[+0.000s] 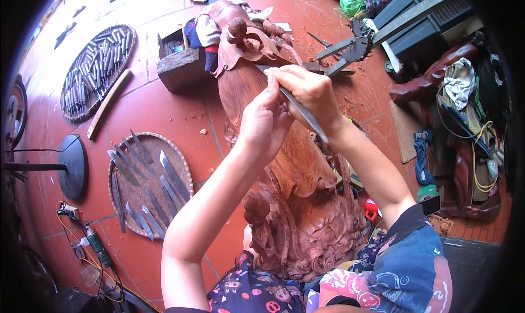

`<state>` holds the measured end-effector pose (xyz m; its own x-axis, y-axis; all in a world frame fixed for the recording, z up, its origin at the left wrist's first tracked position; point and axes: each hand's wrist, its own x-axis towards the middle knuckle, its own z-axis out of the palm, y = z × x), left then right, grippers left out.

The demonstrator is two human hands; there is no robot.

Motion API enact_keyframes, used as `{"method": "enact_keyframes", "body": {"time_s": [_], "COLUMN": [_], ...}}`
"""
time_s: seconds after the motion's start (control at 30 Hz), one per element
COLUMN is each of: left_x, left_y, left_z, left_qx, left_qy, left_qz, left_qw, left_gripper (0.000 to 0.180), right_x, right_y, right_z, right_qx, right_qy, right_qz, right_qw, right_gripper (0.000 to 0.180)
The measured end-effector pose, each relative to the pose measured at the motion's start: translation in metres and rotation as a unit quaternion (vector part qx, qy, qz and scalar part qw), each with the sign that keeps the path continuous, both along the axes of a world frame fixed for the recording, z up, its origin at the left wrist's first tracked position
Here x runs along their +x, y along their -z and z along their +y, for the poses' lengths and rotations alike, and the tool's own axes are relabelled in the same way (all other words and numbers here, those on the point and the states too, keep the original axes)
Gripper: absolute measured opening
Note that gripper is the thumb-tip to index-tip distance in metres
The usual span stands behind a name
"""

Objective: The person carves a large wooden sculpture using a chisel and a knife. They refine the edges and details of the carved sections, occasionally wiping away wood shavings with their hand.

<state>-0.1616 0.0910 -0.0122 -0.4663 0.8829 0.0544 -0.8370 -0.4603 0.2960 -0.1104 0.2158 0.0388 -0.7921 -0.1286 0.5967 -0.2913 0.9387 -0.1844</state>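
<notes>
A long reddish-brown carved wooden statue [298, 165] lies on the tiled floor, its far end propped on a wooden block [178, 67]. My right hand [309, 91] grips a slim metal chisel [303, 113] whose tip meets the carving near its upper part. My left hand [263, 121] rests on the statue just beside the blade, its fingers touching the chisel shaft. Both forearms come up from the lower edge, over the ornate base of the carving.
A round woven tray [180, 165] at the left holds several chisels. A second woven tray [74, 102] farther back is packed with more tools, with a wooden stick [109, 102] beside it. Dark fan base [72, 165], cables, wood chips, another dark carving [432, 78] at right.
</notes>
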Motion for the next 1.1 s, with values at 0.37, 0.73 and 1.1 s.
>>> {"method": "enact_keyframes", "body": {"time_s": [0.37, 0.73, 1.1], "left_x": [0.021, -0.01, 0.051], "left_y": [-0.006, -0.027, -0.121], "left_z": [-0.007, -0.038, -0.149], "left_qx": [-0.039, -0.324, -0.301], "left_qy": [-0.006, -0.291, -0.163], "left_qz": [-0.019, 0.809, 0.688], "left_qw": [0.999, 0.395, 0.64], "left_gripper": [0.041, 0.034, 0.031], "right_x": [0.012, 0.177, 0.296], "right_y": [0.002, -0.165, -0.149], "right_z": [-0.006, -0.019, -0.016], "right_qx": [0.027, -0.06, -0.125], "right_qy": [-0.014, -0.027, 0.008], "right_qz": [0.031, -0.13, -0.09], "right_qw": [0.999, 0.989, 0.988], "right_gripper": [0.022, 0.015, 0.008]}}
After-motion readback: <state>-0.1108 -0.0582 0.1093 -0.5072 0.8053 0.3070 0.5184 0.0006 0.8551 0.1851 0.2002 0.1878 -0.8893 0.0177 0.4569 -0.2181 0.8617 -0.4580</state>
